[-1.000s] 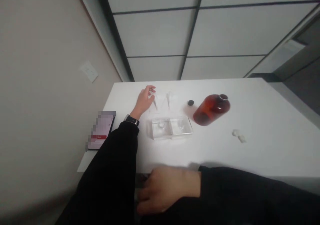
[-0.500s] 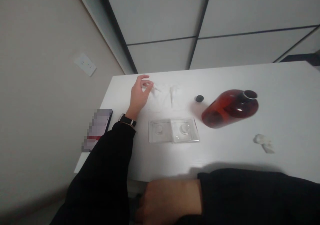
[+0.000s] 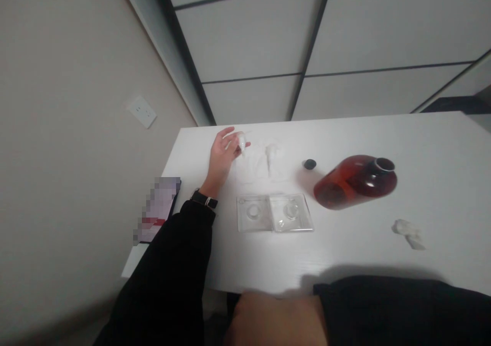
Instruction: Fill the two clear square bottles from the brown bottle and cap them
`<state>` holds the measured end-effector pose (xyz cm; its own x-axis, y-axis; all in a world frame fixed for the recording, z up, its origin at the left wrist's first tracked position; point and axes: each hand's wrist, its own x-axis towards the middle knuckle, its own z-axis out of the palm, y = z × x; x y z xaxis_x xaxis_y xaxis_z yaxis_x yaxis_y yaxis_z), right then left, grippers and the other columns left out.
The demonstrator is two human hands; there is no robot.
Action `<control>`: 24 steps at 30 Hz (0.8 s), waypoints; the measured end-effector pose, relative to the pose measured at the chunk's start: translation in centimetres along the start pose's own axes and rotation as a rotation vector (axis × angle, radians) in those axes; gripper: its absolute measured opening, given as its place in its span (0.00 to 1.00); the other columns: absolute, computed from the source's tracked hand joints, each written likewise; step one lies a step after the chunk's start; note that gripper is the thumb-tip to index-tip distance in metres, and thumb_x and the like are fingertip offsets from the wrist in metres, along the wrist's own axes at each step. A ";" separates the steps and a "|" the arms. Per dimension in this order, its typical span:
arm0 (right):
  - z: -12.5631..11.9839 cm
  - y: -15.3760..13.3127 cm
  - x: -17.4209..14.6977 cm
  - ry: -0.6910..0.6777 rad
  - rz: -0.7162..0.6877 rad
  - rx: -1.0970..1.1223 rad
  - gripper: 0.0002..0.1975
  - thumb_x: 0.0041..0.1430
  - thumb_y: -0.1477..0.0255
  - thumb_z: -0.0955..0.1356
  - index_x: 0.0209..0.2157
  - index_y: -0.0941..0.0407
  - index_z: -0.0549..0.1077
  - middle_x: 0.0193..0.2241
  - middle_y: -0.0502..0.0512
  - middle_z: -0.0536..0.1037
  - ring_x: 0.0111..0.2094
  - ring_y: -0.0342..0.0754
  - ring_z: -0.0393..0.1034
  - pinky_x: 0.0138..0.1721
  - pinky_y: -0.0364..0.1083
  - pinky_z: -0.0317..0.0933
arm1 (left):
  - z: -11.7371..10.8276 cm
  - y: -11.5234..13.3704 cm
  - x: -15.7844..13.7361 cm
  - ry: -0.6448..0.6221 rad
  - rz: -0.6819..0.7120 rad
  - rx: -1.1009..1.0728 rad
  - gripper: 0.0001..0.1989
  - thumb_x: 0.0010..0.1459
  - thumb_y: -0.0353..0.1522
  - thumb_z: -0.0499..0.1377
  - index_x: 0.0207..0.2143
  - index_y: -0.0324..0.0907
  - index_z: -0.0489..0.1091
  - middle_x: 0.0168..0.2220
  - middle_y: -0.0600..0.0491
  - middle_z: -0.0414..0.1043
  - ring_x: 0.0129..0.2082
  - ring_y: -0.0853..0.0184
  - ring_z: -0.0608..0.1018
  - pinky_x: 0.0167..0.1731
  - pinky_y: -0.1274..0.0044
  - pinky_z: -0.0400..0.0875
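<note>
My left hand [image 3: 226,149] is raised at the far left of the white table [image 3: 345,249], pinching a small white earbud-like piece [image 3: 241,140] between thumb and fingers. A similar white piece [image 3: 270,156] with a rounded head and thin stem lies to its right, on what looks like thin pale tissue or film [image 3: 251,169]. Nearer to me sits a clear plastic case [image 3: 273,228], opened flat, with a round form in each half. My right hand [image 3: 280,318] is low at the table's front edge; its fingers are out of sight.
A dark red bottle [image 3: 349,187] without a cap leans in the view on the right, a small black cap [image 3: 310,164] beside it. Crumpled white tissue [image 3: 409,233] lies further right. A phone [image 3: 163,202] rests at the left edge, near the wall socket [image 3: 141,111].
My left hand has turned and lifted, and the white earbud-like piece now shows in its fingers. The whole scene has shifted slightly down and right. My right hand has sunk lower in view.
</note>
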<state>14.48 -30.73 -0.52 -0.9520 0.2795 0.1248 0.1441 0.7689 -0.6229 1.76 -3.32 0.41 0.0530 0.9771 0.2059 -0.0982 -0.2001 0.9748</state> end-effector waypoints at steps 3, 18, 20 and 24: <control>-1.5 0.0 0.2 0.085 0.013 0.139 0.17 0.55 0.76 0.77 0.17 0.48 0.74 0.17 0.46 0.76 0.24 0.47 0.74 0.22 0.44 0.60 | 0.0 -0.1 -0.2 -0.009 -0.050 -0.065 0.23 0.65 0.45 0.66 0.56 0.49 0.65 0.59 0.47 0.77 0.49 0.61 0.86 0.55 0.67 0.78; -5.3 2.3 1.5 0.584 -0.049 0.118 0.19 0.71 0.66 0.67 0.24 0.53 0.64 0.21 0.45 0.72 0.28 0.43 0.65 0.41 0.48 0.58 | 1.0 0.5 -1.2 -0.094 -0.077 -0.115 0.25 0.65 0.43 0.65 0.61 0.51 0.62 0.64 0.47 0.72 0.55 0.59 0.84 0.55 0.67 0.79; -4.9 2.4 1.5 0.546 -0.091 0.067 0.20 0.72 0.65 0.67 0.24 0.53 0.65 0.21 0.45 0.72 0.27 0.43 0.65 0.40 0.48 0.58 | 1.3 1.0 -1.4 -0.129 -0.056 -0.085 0.27 0.65 0.45 0.65 0.62 0.53 0.62 0.65 0.47 0.70 0.55 0.59 0.83 0.56 0.67 0.79; -4.3 2.7 1.7 0.470 -0.186 -0.038 0.20 0.72 0.62 0.67 0.24 0.52 0.66 0.20 0.44 0.72 0.26 0.44 0.66 0.38 0.48 0.58 | 1.1 3.2 -2.1 -0.127 0.024 -0.005 0.29 0.64 0.47 0.67 0.63 0.53 0.66 0.67 0.47 0.70 0.56 0.60 0.82 0.57 0.68 0.78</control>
<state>14.41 -25.74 1.29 -0.7394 0.3577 0.5704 0.0016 0.8481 -0.5298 2.40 -6.08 3.13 0.1758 0.9551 0.2384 -0.1057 -0.2224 0.9692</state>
